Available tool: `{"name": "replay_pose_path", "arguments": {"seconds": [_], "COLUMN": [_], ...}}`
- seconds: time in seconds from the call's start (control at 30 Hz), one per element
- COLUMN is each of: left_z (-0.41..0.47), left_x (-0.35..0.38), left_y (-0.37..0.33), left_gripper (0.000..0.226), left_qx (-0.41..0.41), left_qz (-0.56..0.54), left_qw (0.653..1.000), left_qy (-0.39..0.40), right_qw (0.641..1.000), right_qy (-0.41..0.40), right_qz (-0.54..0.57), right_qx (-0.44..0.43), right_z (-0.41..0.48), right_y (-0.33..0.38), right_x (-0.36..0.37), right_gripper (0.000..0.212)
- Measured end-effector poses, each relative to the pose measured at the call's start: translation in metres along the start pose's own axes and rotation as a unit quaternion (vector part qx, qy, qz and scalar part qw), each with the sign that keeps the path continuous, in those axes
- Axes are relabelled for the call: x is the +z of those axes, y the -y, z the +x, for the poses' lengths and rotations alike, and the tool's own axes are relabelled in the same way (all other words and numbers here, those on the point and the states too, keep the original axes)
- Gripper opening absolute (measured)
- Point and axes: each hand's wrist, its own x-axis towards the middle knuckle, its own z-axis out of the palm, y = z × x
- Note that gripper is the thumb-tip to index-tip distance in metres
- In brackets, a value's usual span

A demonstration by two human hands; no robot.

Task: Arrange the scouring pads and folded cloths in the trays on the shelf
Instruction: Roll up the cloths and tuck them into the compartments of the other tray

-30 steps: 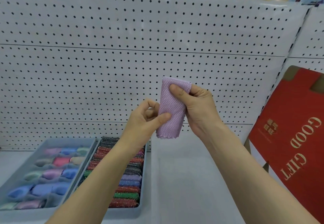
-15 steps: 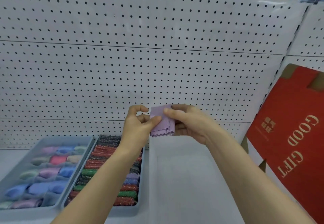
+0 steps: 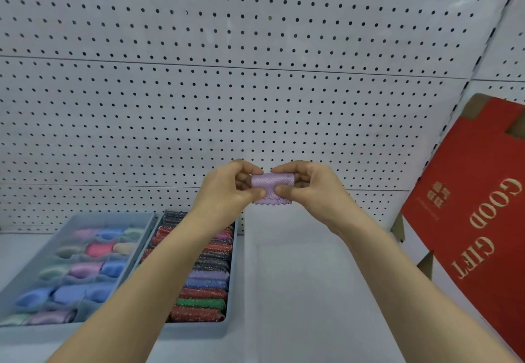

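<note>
A small lilac mesh cloth [image 3: 272, 188], folded into a short roll with a scalloped lower edge, is held up in front of the pegboard. My left hand [image 3: 230, 189] pinches its left end and my right hand [image 3: 309, 189] pinches its right end. Below to the left, a grey tray [image 3: 230, 291] holds a row of glittery scouring pads [image 3: 203, 286] in red, green, purple and dark colours. Left of it, a divided grey tray [image 3: 143, 237] holds rolled pastel cloths [image 3: 85, 270], one per compartment.
A white pegboard [image 3: 227, 92] backs the shelf. A red "GOOD GIFT" carton [image 3: 480, 220] leans at the right. The white shelf surface [image 3: 306, 291] lies between the pad tray and the carton. My left forearm crosses over the pad tray.
The cloth, held long and upright by my right hand a second ago, is now folded short and wide, lower down, with both hands pinching its ends.
</note>
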Motion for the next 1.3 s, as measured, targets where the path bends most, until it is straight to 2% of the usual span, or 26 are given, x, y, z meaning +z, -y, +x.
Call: {"name": "replay_pose_path", "arguments": {"seconds": [0.1, 0.2, 0.27, 0.33, 0.43, 0.53, 0.77, 0.9, 1.0, 1.17, 1.3], "left_z": [0.001, 0.004, 0.005, 0.003, 0.0, -0.003, -0.009, -0.01, -0.008, -0.008, -0.015], "left_x": [-0.002, -0.006, -0.007, -0.006, 0.001, 0.005, 0.012, 0.016, 0.02, 0.019, 0.006], "left_y": [-0.001, 0.001, 0.0, -0.003, -0.007, -0.003, 0.003, -0.001, -0.004, 0.002, 0.006], "left_gripper": [0.02, 0.012, 0.009, 0.007, 0.009, 0.011, 0.017, 0.018, 0.026, 0.01, 0.021], "left_qx": [0.021, 0.03, 0.017, 0.005, -0.006, -0.005, -0.008, -0.012, -0.023, 0.005, 0.025], "left_qz": [0.007, -0.009, -0.072, -0.124, -0.154, -0.155, -0.26, -0.318, -0.312, -0.255, -0.205], "left_qw": [1.0, 0.999, 0.994, 0.988, 0.985, 0.986, 0.965, 0.946, 0.949, 0.967, 0.978], "left_qy": [-0.007, 0.024, 0.075, 0.097, 0.082, 0.062, 0.041, 0.056, 0.023, -0.021, -0.033], "right_qw": [1.0, 0.998, 0.999, 0.994, 0.981, 0.976, 0.949, 0.93, 0.933, 0.967, 0.98], "right_qy": [-0.001, -0.047, -0.037, 0.003, 0.028, 0.036, 0.026, 0.046, 0.068, 0.01, 0.036], "right_qz": [0.001, -0.029, 0.029, 0.102, 0.178, 0.187, 0.295, 0.356, 0.35, 0.256, 0.191], "right_qx": [-0.009, -0.011, 0.015, 0.034, 0.071, 0.102, 0.113, 0.076, 0.051, 0.009, 0.03], "right_z": [-0.002, -0.002, -0.002, -0.004, -0.009, -0.015, -0.015, -0.01, -0.008, -0.003, 0.004], "right_y": [0.0, -0.002, -0.003, -0.004, -0.005, -0.005, -0.012, -0.015, -0.012, -0.011, -0.012], "right_x": [-0.002, -0.005, -0.006, -0.004, 0.001, 0.005, 0.008, 0.002, 0.003, 0.01, 0.015], "right_gripper": [0.022, 0.012, 0.008, 0.013, 0.025, 0.026, 0.019, 0.024, 0.024, 0.014, 0.031]}}
